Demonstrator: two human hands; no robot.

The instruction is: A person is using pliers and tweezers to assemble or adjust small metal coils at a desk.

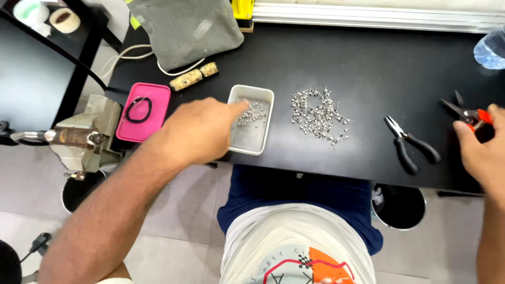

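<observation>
1. Seated at the near edge of the black workbench (368, 68), a person is seen from above, with both forearms reached out over it.
2. The left hand (197, 131) is held over the near-left rim of a small white tray (251, 143); its fingers are loosely curled, the forefinger is pointed into the tray, and nothing is gripped.
3. A few small metal pins (252, 111) are gathered in the tray's far half, just beyond that fingertip, so the left hand is much the nearer one to them.
4. At the right edge, the right hand (481, 152) is closed around red-handled snips (470, 113), whose blades are pointed toward the far left.
5. Black-handled pliers (410, 144) are laid between that hand and a loose heap of pins (318, 115), handles toward the near edge.
6. Farther left, a pink lidded box (152, 129) carries a black band (139, 110); a grey mesh pouch (184, 29) is set at the far edge.
</observation>
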